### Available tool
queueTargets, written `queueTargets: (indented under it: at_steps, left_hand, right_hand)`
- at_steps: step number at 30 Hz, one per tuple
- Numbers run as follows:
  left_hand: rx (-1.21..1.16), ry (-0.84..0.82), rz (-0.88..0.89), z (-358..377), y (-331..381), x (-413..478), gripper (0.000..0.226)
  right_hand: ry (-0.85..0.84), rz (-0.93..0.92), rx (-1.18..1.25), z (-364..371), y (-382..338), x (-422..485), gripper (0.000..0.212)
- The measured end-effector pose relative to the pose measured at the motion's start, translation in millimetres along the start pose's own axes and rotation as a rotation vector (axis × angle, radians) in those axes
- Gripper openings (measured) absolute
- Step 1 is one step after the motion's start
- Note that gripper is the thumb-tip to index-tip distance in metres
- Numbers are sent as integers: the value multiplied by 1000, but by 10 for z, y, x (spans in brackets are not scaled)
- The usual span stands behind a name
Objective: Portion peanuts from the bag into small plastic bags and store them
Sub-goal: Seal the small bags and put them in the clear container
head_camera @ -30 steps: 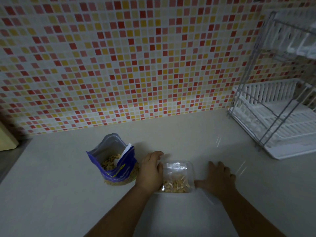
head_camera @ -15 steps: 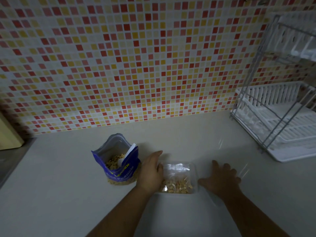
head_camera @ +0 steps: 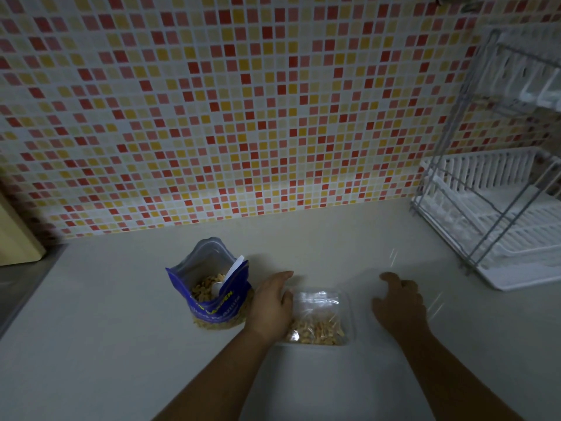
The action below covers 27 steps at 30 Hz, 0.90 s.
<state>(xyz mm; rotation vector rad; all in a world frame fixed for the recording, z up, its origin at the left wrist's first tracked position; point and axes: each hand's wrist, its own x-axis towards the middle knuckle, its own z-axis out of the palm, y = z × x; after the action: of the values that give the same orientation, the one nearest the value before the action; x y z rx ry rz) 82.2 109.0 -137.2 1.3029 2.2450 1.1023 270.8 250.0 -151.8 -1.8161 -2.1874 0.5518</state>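
Since a second ago, right hand [head_camera: 398, 305] drawn away from the small plastic bag [head_camera: 318, 317], now apart from it with fingers loosely curled, holding nothing, near the worktop [head_camera: 106, 344]. Left hand [head_camera: 271, 305] unmoved, laid flat and open against the small bag's left edge, pressing rather than gripping. Between the hands, small bag lying flat, peanuts [head_camera: 318, 329] gathered at its near end. Just left of the left hand, blue peanut bag [head_camera: 212, 302] standing open, white scoop [head_camera: 226, 278] stuck inside. Far right beyond the right hand, white dish rack [head_camera: 498, 214]. Behind, mosaic tile wall [head_camera: 243, 101].
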Motion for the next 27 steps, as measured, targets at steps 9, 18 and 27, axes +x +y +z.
queueTargets:
  at_steps: [9,18,27]
  left_hand:
    - [-126,63,-94,-42,-17,37,35]
    - [-136,146,-250,27,-84,-170,35]
    - [-54,116,-282,29,-273,-265,19]
  right_hand:
    - [457,-441,155,-373,-604,48,34]
    - [-356,-575,204,120,-871,-25,30]
    - [-361,-752,21,331,-991,-34,35]
